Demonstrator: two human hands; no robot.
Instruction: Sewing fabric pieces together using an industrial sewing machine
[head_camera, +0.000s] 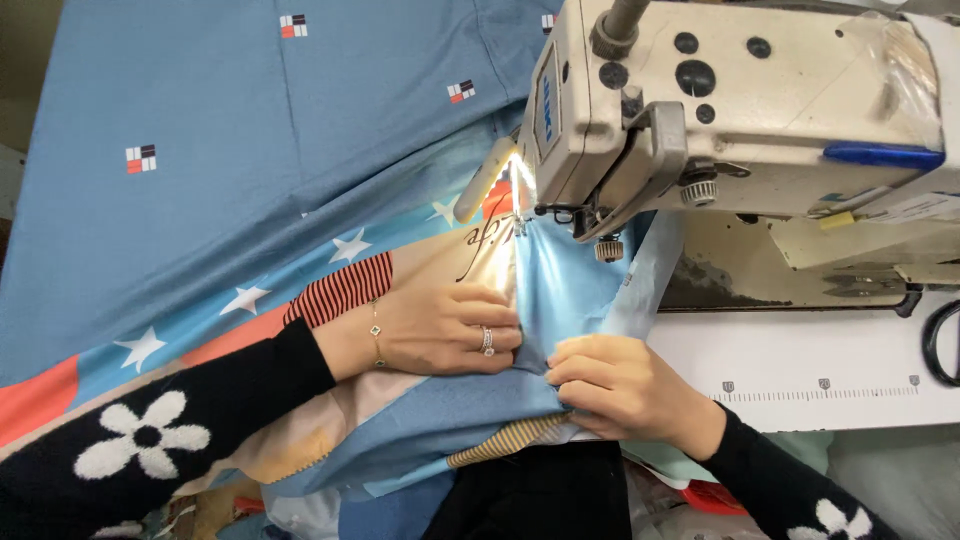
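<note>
A large blue fabric (250, 120) with white stars, striped patches and small square motifs is spread over the table and runs under the needle area (520, 222) of a cream industrial sewing machine (740, 110). My left hand (440, 328) lies flat on the fabric just in front of the needle, fingers pointing right; it wears a ring and a bracelet. My right hand (620, 385) pinches the folded fabric edge right beside the left fingertips. Both sleeves are black with white flowers.
The machine's lamp lights the cloth at the needle. A white table top (800, 370) with a printed ruler strip lies to the right. A black looped object (940, 345) shows at the right edge. More cloth hangs off the near table edge.
</note>
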